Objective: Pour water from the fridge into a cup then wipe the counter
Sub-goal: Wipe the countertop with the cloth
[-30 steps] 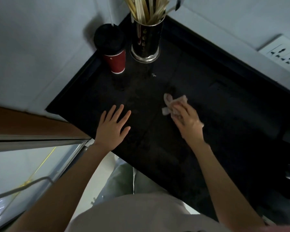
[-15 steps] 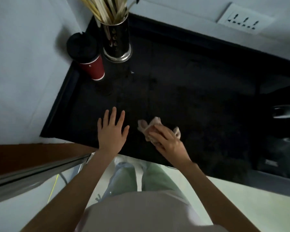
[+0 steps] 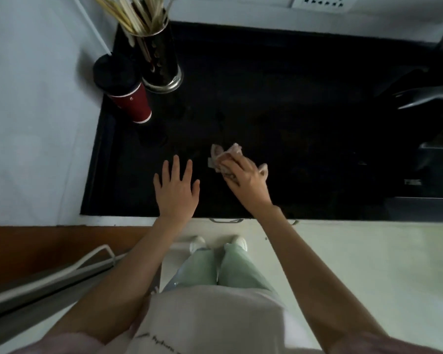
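Black stone makes up the bench (image 3: 292, 111), seen from above by a person standing at its near edge, with white walls to the left and behind. At the far left corner stands a red paper cup (image 3: 129, 98) with a black lid, upright and close to the left wall. Just to its right, touching or nearly touching it, stands a shiny metal holder (image 3: 161, 65) full of pale chopsticks (image 3: 128, 14). Nearer the viewer, the left hand (image 3: 177, 187) lies flat on the bench with its fingers (image 3: 175, 166) straight and spread, holding nothing. Just to its right, not touching it, the right hand (image 3: 244, 181) presses a crumpled pale cloth (image 3: 224, 155) onto the bench; its fingers curl over the cloth, which bunches out past the fingertips and at the far side of the hand. Both bare forearms reach in from the bottom of the view. Below the bench edge are a pale cabinet front with a metal handle (image 3: 224, 220), light green trousers and white shoes on a light floor. At the far right sit dark, shadowed items, one with a grey metal handle (image 3: 420, 98); what they are cannot be made out. A white wall socket (image 3: 320, 1) shows at the top edge.
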`<state>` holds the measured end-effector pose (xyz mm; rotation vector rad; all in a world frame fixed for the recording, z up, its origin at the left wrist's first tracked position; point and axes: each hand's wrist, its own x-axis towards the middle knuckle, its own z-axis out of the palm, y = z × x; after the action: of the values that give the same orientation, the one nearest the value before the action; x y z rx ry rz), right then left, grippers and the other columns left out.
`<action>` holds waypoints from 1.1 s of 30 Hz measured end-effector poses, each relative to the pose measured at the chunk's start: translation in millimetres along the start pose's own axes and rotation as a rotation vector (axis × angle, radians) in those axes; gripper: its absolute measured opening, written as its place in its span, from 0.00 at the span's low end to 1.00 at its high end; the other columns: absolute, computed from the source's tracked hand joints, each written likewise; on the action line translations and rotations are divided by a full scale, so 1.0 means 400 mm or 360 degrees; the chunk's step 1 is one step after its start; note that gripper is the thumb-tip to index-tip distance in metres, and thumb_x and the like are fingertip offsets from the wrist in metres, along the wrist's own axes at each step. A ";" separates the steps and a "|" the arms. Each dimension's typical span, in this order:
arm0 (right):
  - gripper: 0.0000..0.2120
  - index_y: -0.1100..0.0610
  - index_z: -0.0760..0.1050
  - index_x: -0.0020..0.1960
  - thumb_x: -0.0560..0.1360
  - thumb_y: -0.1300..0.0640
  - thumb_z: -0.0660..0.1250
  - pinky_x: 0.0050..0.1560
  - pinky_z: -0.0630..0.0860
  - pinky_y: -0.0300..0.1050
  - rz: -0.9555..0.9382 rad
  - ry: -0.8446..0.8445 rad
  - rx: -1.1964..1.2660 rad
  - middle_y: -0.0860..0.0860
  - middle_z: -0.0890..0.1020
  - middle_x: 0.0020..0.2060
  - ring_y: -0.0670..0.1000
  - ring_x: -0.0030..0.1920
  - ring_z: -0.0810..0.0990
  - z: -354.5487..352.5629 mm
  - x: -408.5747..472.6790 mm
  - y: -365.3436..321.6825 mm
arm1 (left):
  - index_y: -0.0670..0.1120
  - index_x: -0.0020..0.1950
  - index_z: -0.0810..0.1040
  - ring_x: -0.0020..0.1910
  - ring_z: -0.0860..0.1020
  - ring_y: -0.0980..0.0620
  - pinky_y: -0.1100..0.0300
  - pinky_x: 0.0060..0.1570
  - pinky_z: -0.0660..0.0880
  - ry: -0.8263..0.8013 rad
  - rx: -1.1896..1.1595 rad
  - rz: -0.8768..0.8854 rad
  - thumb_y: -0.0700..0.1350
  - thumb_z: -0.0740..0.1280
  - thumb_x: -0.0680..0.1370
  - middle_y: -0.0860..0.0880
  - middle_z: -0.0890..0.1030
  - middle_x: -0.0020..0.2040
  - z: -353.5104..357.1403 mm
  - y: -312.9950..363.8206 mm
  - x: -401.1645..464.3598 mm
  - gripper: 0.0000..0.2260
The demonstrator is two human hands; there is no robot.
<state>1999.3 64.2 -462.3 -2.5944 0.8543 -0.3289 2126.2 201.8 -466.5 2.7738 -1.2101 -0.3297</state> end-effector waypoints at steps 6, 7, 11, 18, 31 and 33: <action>0.17 0.55 0.79 0.60 0.72 0.61 0.71 0.54 0.75 0.40 -0.0397 -0.0122 0.0306 0.53 0.75 0.65 0.51 0.64 0.74 0.002 -0.173 0.018 | 0.47 0.74 0.67 0.73 0.64 0.37 0.37 0.68 0.64 0.0084 0.0046 0.0030 0.51 0.62 0.80 0.40 0.66 0.75 0.010 -0.098 -0.091 0.23; 0.18 0.55 0.79 0.61 0.71 0.62 0.72 0.57 0.73 0.39 -0.0394 -0.0134 0.0310 0.52 0.75 0.65 0.51 0.64 0.74 -0.010 -0.187 0.043 | 0.47 0.74 0.67 0.73 0.63 0.37 0.37 0.68 0.64 0.0068 0.0048 0.0021 0.51 0.61 0.80 0.40 0.65 0.75 0.014 -0.114 -0.106 0.23; 0.19 0.56 0.78 0.62 0.72 0.61 0.73 0.61 0.74 0.44 -0.0148 -0.0068 0.0313 0.53 0.75 0.66 0.52 0.63 0.75 -0.056 -0.154 0.127 | 0.47 0.74 0.67 0.73 0.63 0.36 0.37 0.68 0.64 0.0005 0.0056 -0.0003 0.51 0.62 0.80 0.39 0.66 0.74 0.019 -0.157 -0.151 0.23; 0.20 0.55 0.76 0.64 0.72 0.61 0.71 0.53 0.69 0.49 0.0008 -0.0103 0.0184 0.54 0.73 0.67 0.57 0.63 0.75 0.001 0.043 0.009 | 0.47 0.75 0.66 0.73 0.63 0.37 0.37 0.68 0.63 -0.0005 0.0056 -0.0086 0.51 0.62 0.80 0.41 0.65 0.75 0.008 -0.190 -0.171 0.23; 0.18 0.55 0.76 0.64 0.75 0.59 0.68 0.63 0.74 0.49 -0.0642 -0.0354 0.0329 0.53 0.73 0.67 0.53 0.67 0.72 0.048 -0.088 -0.059 | 0.48 0.74 0.67 0.73 0.64 0.37 0.37 0.67 0.65 0.0005 0.0007 -0.0101 0.53 0.53 0.81 0.41 0.66 0.74 0.017 -0.232 -0.183 0.22; 0.18 0.56 0.77 0.64 0.74 0.60 0.70 0.66 0.71 0.45 -0.0528 -0.0267 0.0295 0.54 0.74 0.66 0.53 0.65 0.74 0.028 -0.042 -0.008 | 0.48 0.74 0.68 0.72 0.66 0.37 0.37 0.66 0.66 0.0003 -0.0005 -0.0117 0.55 0.51 0.80 0.41 0.68 0.74 0.013 -0.231 -0.180 0.24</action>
<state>1991.5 79.7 -472.6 -2.5385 0.3184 -0.2617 2143.3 317.5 -476.4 2.8206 -1.1081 -0.3346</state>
